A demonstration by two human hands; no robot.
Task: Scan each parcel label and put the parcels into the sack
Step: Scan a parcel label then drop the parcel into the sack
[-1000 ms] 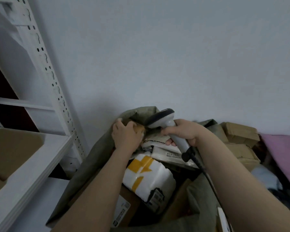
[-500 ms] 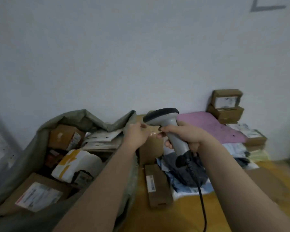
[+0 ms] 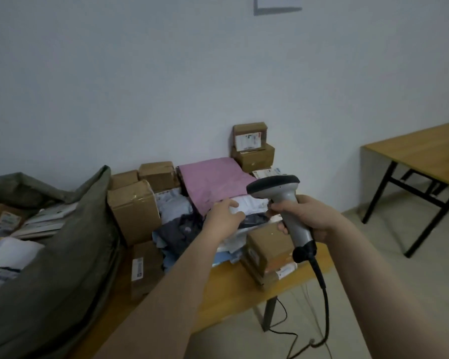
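- Two hands show over the desk [image 3: 233,288] I watch; the sack [image 3: 62,255] lies open at near left, parcels inside.
- My right hand [image 3: 306,216] has its fingers clamped round the scanner [image 3: 283,193] handle.
- My left hand [image 3: 222,216] pinches a white parcel [image 3: 252,203] atop the pile.
- Farther back, a pink bag [image 3: 208,177] and boxes [image 3: 253,154] sit against the wall [image 3: 166,86].

The sack [image 3: 70,255] sits left of the parcels [image 3: 208,185] piled on the table [image 3: 231,288], stacked boxes [image 3: 253,149] behind them
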